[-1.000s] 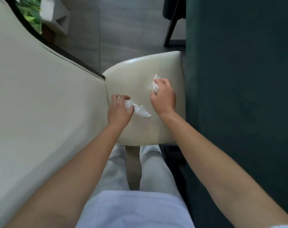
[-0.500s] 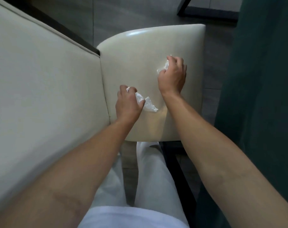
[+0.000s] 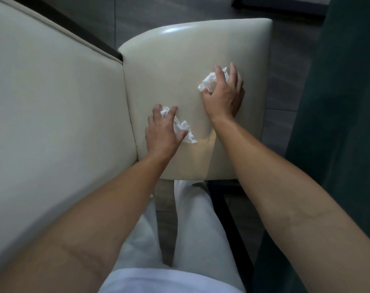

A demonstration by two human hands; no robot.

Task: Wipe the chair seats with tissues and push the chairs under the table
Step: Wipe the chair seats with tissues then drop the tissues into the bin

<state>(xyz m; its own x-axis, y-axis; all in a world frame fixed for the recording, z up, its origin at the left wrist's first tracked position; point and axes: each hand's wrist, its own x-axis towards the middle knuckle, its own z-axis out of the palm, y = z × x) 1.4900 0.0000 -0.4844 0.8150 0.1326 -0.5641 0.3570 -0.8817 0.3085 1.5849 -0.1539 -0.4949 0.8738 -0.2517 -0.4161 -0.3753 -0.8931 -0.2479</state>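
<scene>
Tissues are in both hands, one crumpled white wad each, and both lie on the cream seat of the chair.

The left tissue sits under the left hand. The fingers are spread and bent over it, and the thumb closes on it from the near side, so this grip holds the wad against the seat. A small part of the tissue shows between two fingers near the fingertips, and a longer part comes out on the right side of the hand, beside the thumb. This loose end points to the right and toward the person; the long axis of the wad runs from the fingertips to that end, on a diagonal.

The right tissue is under the right hand, farther from the person and nearer the right edge of the seat. The fingers curl over it and the thumb presses it from the left, so this grip is also closed around its tissue. Most of the visible wad comes out on the left of the hand, between thumb and first finger, and a little shows between the fingers at the top. Its free end points to the left.

The two hands are apart, the left near the chair back, which stands at the left of the seat. A dark green surface is at the right.
</scene>
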